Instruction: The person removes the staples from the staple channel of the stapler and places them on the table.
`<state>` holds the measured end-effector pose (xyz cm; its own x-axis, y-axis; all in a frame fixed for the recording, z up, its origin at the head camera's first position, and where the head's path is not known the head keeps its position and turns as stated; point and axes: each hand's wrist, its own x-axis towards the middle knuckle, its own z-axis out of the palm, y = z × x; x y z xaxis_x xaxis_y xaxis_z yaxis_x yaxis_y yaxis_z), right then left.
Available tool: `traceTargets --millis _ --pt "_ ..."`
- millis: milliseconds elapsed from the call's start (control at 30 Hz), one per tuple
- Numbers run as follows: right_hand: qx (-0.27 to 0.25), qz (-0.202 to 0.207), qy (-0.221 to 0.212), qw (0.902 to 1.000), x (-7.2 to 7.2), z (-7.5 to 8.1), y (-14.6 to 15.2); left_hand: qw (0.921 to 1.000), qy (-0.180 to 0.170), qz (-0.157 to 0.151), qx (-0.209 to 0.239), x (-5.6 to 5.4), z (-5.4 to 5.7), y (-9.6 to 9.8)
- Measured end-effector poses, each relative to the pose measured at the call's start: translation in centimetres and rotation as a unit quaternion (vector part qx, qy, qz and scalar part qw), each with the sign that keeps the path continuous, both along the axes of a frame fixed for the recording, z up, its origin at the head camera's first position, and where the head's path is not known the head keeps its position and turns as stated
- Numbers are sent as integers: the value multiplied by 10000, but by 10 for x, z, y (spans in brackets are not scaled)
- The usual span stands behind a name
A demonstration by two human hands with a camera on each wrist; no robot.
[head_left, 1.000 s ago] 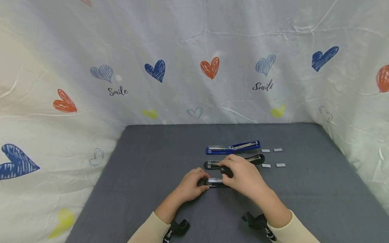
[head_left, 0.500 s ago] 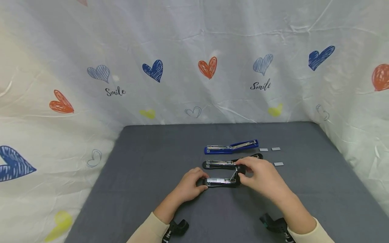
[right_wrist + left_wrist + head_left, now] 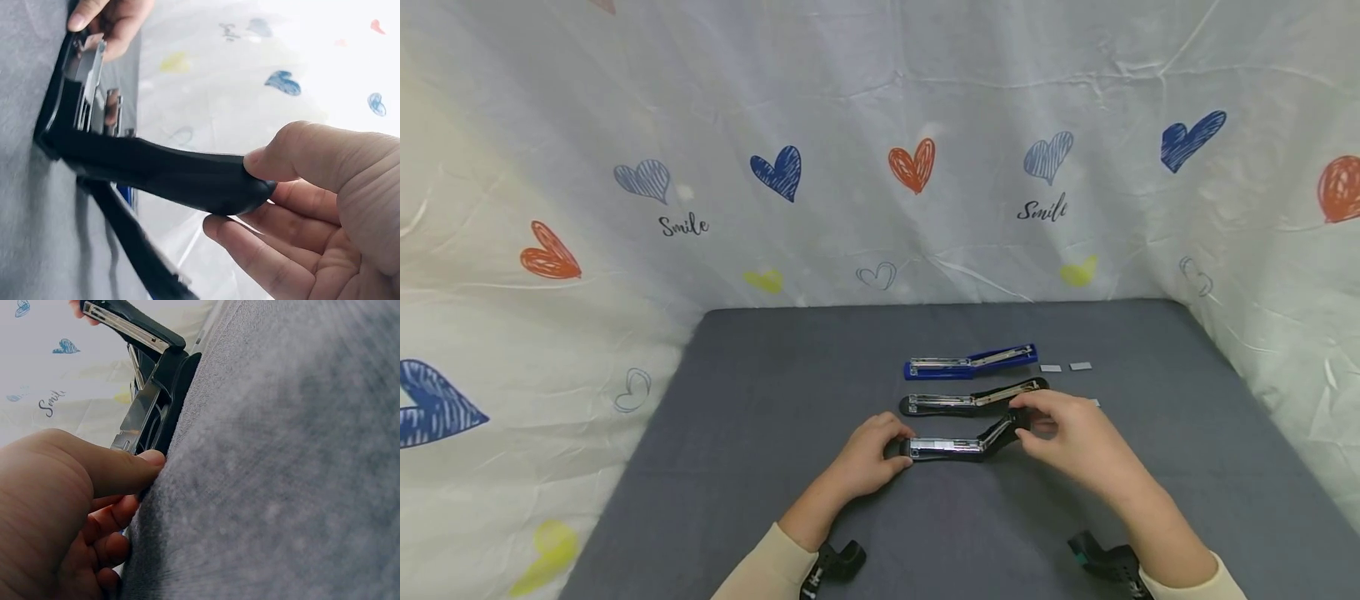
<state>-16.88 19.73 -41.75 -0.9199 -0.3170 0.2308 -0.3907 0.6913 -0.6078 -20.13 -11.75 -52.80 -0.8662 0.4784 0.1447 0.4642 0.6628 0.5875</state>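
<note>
The nearest black stapler (image 3: 946, 448) lies on the table, its top arm swung up and back to the right. My left hand (image 3: 868, 458) pinches the left end of its base; in the left wrist view the thumb (image 3: 134, 467) presses the base's side. By the tip of the raised arm, my right hand (image 3: 1078, 437) holds the stapler between thumb and fingers. The right wrist view shows this top arm (image 3: 181, 175) tilted away from the base. A metal magazine with a staple strip shows along the base.
Behind it lie a second black stapler (image 3: 943, 405) and a blue stapler (image 3: 938, 367), both spread apart. Staple strips (image 3: 1050, 368) lie right of the blue one. Another strip (image 3: 1097, 403) is mostly hidden by my right hand. A heart-printed curtain (image 3: 850, 233) hangs behind the table (image 3: 790, 367).
My right hand has moved right, swinging the nearest stapler's top arm from over the base, through upright, to tilted back on the right. My left hand has stayed on the base.
</note>
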Motion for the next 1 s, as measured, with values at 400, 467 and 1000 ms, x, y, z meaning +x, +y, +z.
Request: traceTargets --millis 400,467,1000 --pt "489 -209 -516 9973 1 -9 26 10000 -68 1 40 0 3 0" --pt "708 -209 -454 9962 0 -12 29 9999 -93 0 57 0 3 0" --pt "1396 -105 -619 9882 -4 2 21 9999 -86 31 134 -1 -1 -1"
